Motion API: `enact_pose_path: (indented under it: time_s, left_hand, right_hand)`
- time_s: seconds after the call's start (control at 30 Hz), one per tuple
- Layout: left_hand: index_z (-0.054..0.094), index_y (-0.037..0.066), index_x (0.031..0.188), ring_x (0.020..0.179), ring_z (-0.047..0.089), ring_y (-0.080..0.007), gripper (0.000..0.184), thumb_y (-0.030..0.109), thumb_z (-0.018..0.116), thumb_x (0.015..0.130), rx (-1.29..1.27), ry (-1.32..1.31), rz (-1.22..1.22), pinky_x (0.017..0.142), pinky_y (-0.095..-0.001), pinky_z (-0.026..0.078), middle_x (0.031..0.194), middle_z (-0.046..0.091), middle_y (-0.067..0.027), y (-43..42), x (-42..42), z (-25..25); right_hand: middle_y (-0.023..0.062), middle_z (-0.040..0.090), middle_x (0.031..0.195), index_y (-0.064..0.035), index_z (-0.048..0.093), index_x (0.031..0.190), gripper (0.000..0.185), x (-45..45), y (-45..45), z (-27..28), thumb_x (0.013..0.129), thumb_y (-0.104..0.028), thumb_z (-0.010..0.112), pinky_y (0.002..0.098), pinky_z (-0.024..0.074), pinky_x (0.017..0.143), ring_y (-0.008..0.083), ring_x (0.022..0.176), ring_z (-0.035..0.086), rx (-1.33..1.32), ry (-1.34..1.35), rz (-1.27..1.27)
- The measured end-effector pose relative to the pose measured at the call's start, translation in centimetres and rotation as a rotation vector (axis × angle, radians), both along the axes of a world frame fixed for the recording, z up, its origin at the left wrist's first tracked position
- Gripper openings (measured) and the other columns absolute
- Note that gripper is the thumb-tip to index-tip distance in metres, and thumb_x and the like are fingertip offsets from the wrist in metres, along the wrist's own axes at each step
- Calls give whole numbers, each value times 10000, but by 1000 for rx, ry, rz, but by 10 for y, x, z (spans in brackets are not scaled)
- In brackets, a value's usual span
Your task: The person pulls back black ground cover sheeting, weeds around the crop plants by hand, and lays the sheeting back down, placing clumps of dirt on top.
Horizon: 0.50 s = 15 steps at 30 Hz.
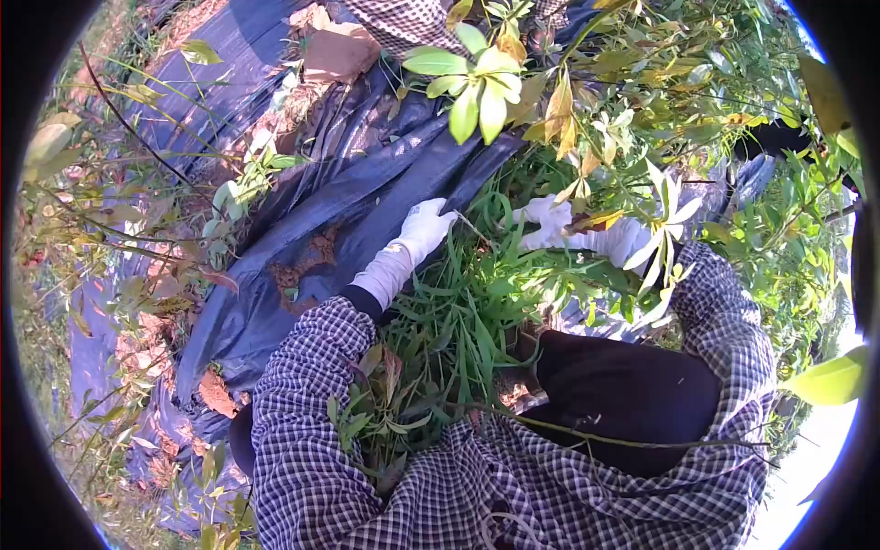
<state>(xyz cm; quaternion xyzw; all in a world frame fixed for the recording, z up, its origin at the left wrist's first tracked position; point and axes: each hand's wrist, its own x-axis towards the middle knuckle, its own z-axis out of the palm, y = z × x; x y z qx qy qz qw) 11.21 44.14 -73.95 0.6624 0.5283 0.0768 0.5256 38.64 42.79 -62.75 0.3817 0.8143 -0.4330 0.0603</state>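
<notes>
My left hand [424, 229], in a white glove, is at the edge of a dark plastic ground sheet [348, 225], where the sheet meets a clump of green grass [467, 293]. Its fingers are closed; what they hold is hidden, though a thin stem sticks out beside the thumb. Across the grass, my right hand [547, 223], also gloved in white, points inward with a gap between thumb and fingers. Nothing can be seen in that gap. Leaves hang partly over the right wrist.
A leafy branch [478, 78] hangs close to the camera. Dense shrubs [788, 211] stand on the right. A brown clod [341, 52] weighs on the sheet at the top. A thin twig [632, 440] crosses my lap. Another person's checked clothing [403, 23] shows at the top.
</notes>
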Motion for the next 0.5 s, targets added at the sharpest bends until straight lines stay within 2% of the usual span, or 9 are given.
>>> enact_pose_path:
  time_s: [0.1, 0.17, 0.2, 0.23, 0.3, 0.37, 0.4, 0.47, 0.5]
  left_hand:
    - [615, 46, 1143, 1079, 575, -369, 382, 310, 575, 870, 157, -21, 135, 923, -454, 444, 1140, 626, -191, 0, -1, 1]
    - [591, 46, 1153, 1036, 582, -354, 359, 223, 623, 842, 551, -14, 357, 894, -430, 467, 1141, 624, -163, -3, 1, 9]
    - [578, 69, 1162, 987, 580, -339, 362, 190, 634, 826, 812, 119, 312, 906, -432, 459, 1119, 619, -128, -5, 6, 19]
    - [574, 74, 1197, 1094, 550, -313, 392, 191, 634, 828, 703, -78, 231, 962, -436, 428, 1213, 581, -133, -6, 14, 38]
    - [567, 77, 1239, 1214, 486, -302, 433, 203, 640, 831, 1050, -191, -48, 1018, -430, 405, 1279, 545, -138, -16, 41, 60]
    - [541, 64, 1277, 1249, 465, -351, 503, 288, 652, 840, 769, -507, -179, 1067, -419, 364, 1324, 509, -178, -44, 88, 35]
    - [526, 70, 1300, 1250, 465, -356, 497, 306, 624, 874, 520, -684, -139, 1074, -423, 357, 1332, 506, -175, -74, 127, 11]
    - [499, 82, 1342, 1261, 456, -366, 506, 355, 573, 922, 140, -842, -158, 1086, -425, 341, 1363, 486, -180, -127, 148, 23]
    - [480, 82, 1359, 1262, 457, -368, 529, 369, 567, 923, 299, -782, -188, 1081, -427, 345, 1370, 479, -187, -146, 157, 28]
  right_hand:
    - [98, 587, 908, -115, 696, 945, 265, 6, -62, 29, 722, -258, 703, 412, 468, 751, 306, 882, 580, 47, -91, 30]
    - [78, 590, 881, -94, 705, 837, 227, 22, -79, 26, 661, -237, 724, 398, 469, 717, 292, 852, 585, 163, 106, 106]
    - [79, 590, 868, -87, 705, 810, 216, 24, -94, 26, 647, -228, 728, 401, 467, 696, 291, 830, 586, 99, 119, 5]
    - [80, 589, 855, -80, 705, 784, 206, 24, -105, 28, 634, -218, 733, 404, 464, 675, 291, 808, 586, 36, 133, -97]
    - [82, 588, 872, -77, 717, 855, 235, 36, -111, 27, 649, -190, 732, 383, 456, 702, 285, 823, 575, -113, -44, -6]
    - [83, 608, 928, -74, 713, 904, 243, 37, -116, 40, 691, -190, 715, 379, 464, 745, 279, 853, 569, -242, 46, -67]
    - [85, 624, 1023, -69, 706, 969, 269, 55, -121, 24, 747, -220, 691, 385, 472, 792, 288, 860, 561, -138, 210, 165]
    - [59, 645, 1017, -67, 705, 1002, 196, 71, -132, 27, 855, -182, 643, 358, 498, 765, 243, 855, 596, -533, 210, -193]
    - [51, 660, 948, -49, 699, 1016, 207, 47, -108, 80, 859, -177, 659, 333, 508, 719, 195, 818, 613, -783, 280, -372]
